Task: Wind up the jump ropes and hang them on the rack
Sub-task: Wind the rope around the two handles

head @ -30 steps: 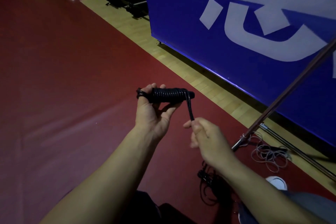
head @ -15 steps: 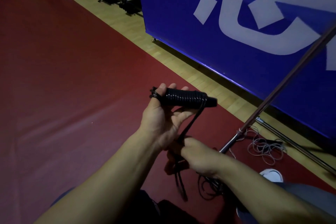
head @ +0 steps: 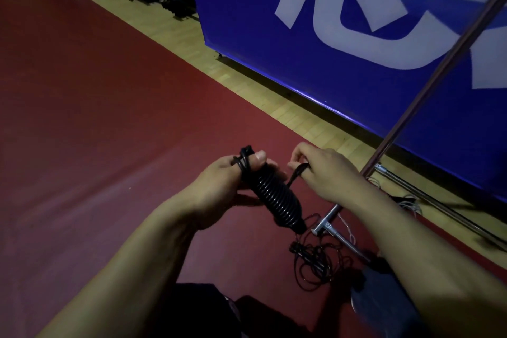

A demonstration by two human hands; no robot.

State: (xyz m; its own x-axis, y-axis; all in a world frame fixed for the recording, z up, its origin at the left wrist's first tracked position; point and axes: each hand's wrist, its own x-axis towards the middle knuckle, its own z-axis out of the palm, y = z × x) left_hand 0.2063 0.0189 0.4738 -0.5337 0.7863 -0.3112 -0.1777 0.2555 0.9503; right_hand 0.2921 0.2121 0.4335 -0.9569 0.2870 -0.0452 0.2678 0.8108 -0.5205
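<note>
Lying slantwise in the grasp of the left hand [head: 219, 186], the wound jump rope [head: 274, 200] is a tight black coil around its handles, its long axis running from the thumb end, up and away from the person, down toward the lower right, where its free tip points at the floor. The left hand's fingers are curled closed around the upper part of this bundle, the thumb pressed on top beside a small loop of cord that sticks out past the knuckles. From the upper middle of the coil a short tail of cord [head: 296, 173] runs up and to the right into the right hand [head: 329, 173], whose thumb and forefinger are pinched shut on it; the other fingers are folded in. So the tail leaves the bundle crosswise to the long axis, and the right hand is the nearer one to it. My reading is that the last turn or tuck depends on leading this tail round or under the coil while the left hand keeps the bundle steady.

Below the bundle's lower tip, a loose tangle of black rope [head: 315, 263] lies on the red floor [head: 96, 118]. Just right of that tip stands the foot of the metal rack [head: 326, 225], its pole rising up and to the right before a blue banner [head: 343, 77].
</note>
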